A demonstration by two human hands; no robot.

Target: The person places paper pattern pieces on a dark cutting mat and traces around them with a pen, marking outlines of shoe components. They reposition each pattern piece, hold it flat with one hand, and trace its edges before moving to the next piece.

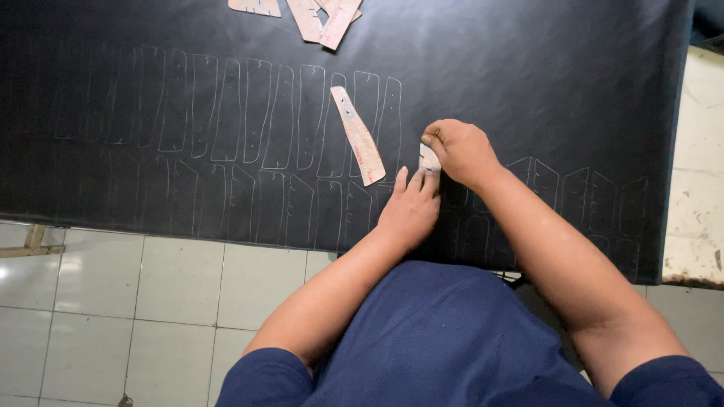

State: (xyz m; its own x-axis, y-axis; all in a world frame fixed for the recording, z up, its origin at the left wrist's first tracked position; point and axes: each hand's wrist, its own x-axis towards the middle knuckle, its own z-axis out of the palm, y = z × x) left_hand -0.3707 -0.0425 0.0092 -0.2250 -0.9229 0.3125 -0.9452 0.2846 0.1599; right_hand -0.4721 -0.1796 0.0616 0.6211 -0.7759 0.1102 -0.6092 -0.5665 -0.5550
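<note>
A big black sheet (528,83) covers the table, marked with rows of pale traced outlines. My left hand (411,207) lies flat on it, fingertips pressing the lower end of a small pale template piece (428,160). My right hand (460,151) is closed at the top of that same piece, fingers pinched as if around a thin marker that I cannot make out. A longer tan cardboard template (359,145) lies loose on the sheet just left of my hands.
More tan cardboard templates (320,16) lie at the sheet's far edge. A worn white tabletop (697,188) shows to the right of the sheet. White floor tiles (136,301) lie below the near edge, with a wooden leg (30,243) at left.
</note>
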